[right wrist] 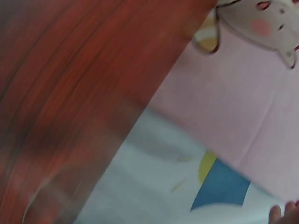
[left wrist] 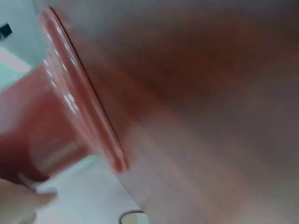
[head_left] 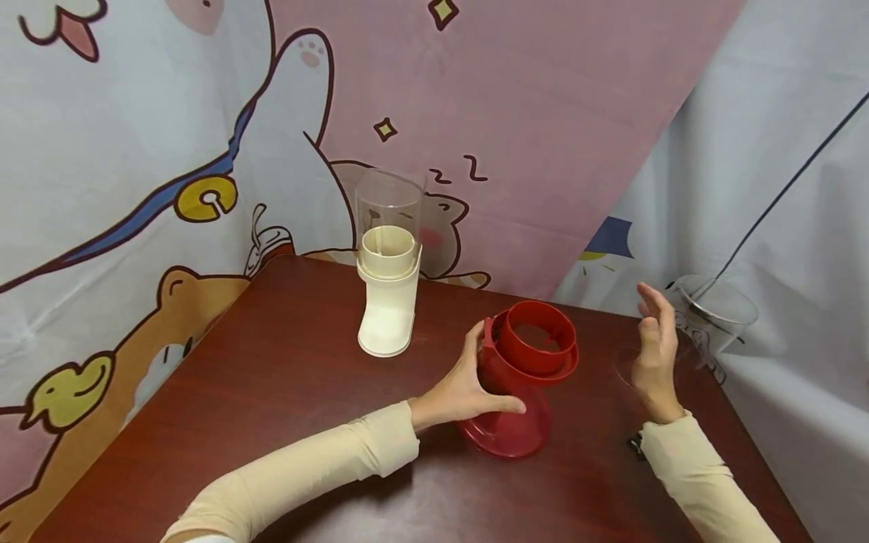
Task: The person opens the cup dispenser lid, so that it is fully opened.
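Note:
My left hand (head_left: 458, 388) grips a red dispenser base (head_left: 519, 369) at its side, thumb stretched across the front. The base has a round collar on top and a wide round foot (head_left: 505, 441), and it leans to the right. In the left wrist view the foot's edge (left wrist: 84, 88) slants close over the table, with blur. My right hand (head_left: 656, 362) is raised at the right with its fingers up and apart from the red base. Beside and behind it is a clear plastic cylinder (head_left: 720, 320); its faint curved rim (right wrist: 35, 200) shows in the right wrist view.
A cream dispenser base (head_left: 388, 302) with a clear cylinder (head_left: 390, 196) on it stands at the back of the brown table (head_left: 292, 362). Printed cloth (head_left: 543, 113) hangs behind and at both sides. A thin dark line (head_left: 794, 181) runs down to the right-hand cylinder.

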{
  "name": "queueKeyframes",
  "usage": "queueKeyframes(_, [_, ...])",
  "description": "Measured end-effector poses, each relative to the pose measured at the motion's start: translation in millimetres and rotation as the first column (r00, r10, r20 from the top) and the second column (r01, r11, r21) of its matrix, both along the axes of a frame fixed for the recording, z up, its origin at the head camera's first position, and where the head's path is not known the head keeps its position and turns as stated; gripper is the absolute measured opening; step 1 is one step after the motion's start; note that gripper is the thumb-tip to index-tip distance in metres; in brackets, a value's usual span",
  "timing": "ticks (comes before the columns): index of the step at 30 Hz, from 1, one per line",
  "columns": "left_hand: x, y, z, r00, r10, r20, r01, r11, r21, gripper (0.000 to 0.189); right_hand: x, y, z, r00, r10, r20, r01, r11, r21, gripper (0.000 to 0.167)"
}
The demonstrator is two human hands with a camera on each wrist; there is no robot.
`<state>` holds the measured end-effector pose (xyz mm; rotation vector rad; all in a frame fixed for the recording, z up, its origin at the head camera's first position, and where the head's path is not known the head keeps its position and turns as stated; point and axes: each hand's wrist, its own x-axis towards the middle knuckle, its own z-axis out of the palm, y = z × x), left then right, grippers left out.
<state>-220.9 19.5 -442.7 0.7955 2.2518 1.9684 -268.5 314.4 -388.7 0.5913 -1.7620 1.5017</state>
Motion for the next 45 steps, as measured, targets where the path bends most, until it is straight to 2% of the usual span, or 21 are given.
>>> queueKeyframes(2, [16.7, -4.8, 5.7, 0.999, 0.027, 0.02, -0.028, 0.997, 0.072, 0.101, -2.0, -10.8, -1.1, 0.991, 0.134, 0.002, -0.134, 0.991, -0.024, 0.058])
queueKeyframes(4, [36.2, -7.7, 14.8, 0.997, 0.059, 0.04, -0.065, 0.987, 0.15, 0.087, -2.4, -22.8, 0.9, 0.963, 0.27, 0.018, -0.268, 0.961, -0.073, 0.061])
queueKeyframes(7, [64.0, -8.8, 33.1, 0.992, 0.093, 0.084, -0.109, 0.972, 0.208, 0.07, -1.5, -38.6, 8.8, 0.907, 0.403, 0.124, -0.39, 0.914, -0.115, 0.068])
queueKeyframes(9, [79.2, -8.3, 44.3, 0.987, 0.099, 0.126, -0.125, 0.969, 0.212, 0.064, -0.7, -47.6, 16.2, 0.853, 0.468, 0.232, -0.451, 0.884, -0.124, 0.071])
queueKeyframes(11, [92.2, -7.9, 52.3, 0.982, 0.086, 0.166, -0.119, 0.973, 0.199, 0.061, 0.2, -54.5, 23.7, 0.763, 0.541, 0.354, -0.533, 0.836, -0.13, 0.076])
queueKeyframes(14, [108.1, -7.3, 59.1, 0.975, 0.055, 0.216, -0.093, 0.981, 0.17, 0.061, 0.9, -64.3, 33.6, 0.597, 0.635, 0.49, -0.643, 0.744, -0.181, 0.082])
queueKeyframes(15, [111.6, -7.0, 60.3, 0.973, 0.043, 0.227, -0.079, 0.985, 0.152, 0.062, 1.2, -67.2, 36.2, 0.551, 0.653, 0.519, -0.669, 0.718, -0.193, 0.084])
queueKeyframes(16, [114.2, -6.3, 61.4, 0.969, 0.029, 0.244, -0.064, 0.989, 0.135, 0.063, 2.1, -69.4, 38.6, 0.513, 0.664, 0.545, -0.689, 0.697, -0.201, 0.084])
queueKeyframes(17, [115.5, -5.3, 62.3, 0.965, 0.016, 0.262, -0.05, 0.991, 0.125, 0.064, 3.1, -71.6, 40.3, 0.491, 0.669, 0.558, -0.697, 0.686, -0.208, 0.084])
queueKeyframes(19, [115.8, -2.9, 62.8, 0.957, -0.004, 0.29, -0.027, 0.994, 0.102, 0.067, 5.4, -74.6, 42.0, 0.48, 0.666, 0.571, -0.704, 0.681, -0.203, 0.084])
queueKeyframes(23, [112.6, 2.1, 62.0, 0.944, -0.009, 0.33, -0.024, 0.995, 0.098, 0.07, 9.7, -77.2, 40.1, 0.507, 0.636, 0.582, -0.685, 0.707, -0.176, 0.084])
queueKeyframes(28, [110.8, 5.7, 62.9, 0.947, -0.006, 0.32, -0.031, 0.993, 0.111, 0.072, 9.3, -79.2, 38.6, 0.541, 0.591, 0.599, -0.67, 0.733, -0.117, 0.083])
queueKeyframes(32, [107.6, 6.7, 64.2, 0.95, -0.011, 0.312, -0.024, 0.994, 0.109, 0.074, 9.5, -78.9, 37.7, 0.559, 0.566, 0.605, -0.651, 0.752, -0.101, 0.081])
queueKeyframes(35, [104.2, 6.5, 64.9, 0.949, -0.014, 0.315, -0.024, 0.993, 0.118, 0.075, 10.0, -78.0, 36.4, 0.567, 0.564, 0.601, -0.64, 0.761, -0.11, 0.079])
queueKeyframes(40, [100.1, 5.9, 64.5, 0.942, -0.027, 0.334, -0.016, 0.992, 0.125, 0.076, 13.5, -77.3, 35.2, 0.567, 0.559, 0.605, -0.626, 0.77, -0.126, 0.074])
queueKeyframes(45, [97.7, 9.5, 62.6, 0.938, -0.034, 0.344, -0.013, 0.991, 0.135, 0.078, 20.2, -75.1, 34.4, 0.587, 0.544, 0.6, -0.59, 0.795, -0.143, 0.074])
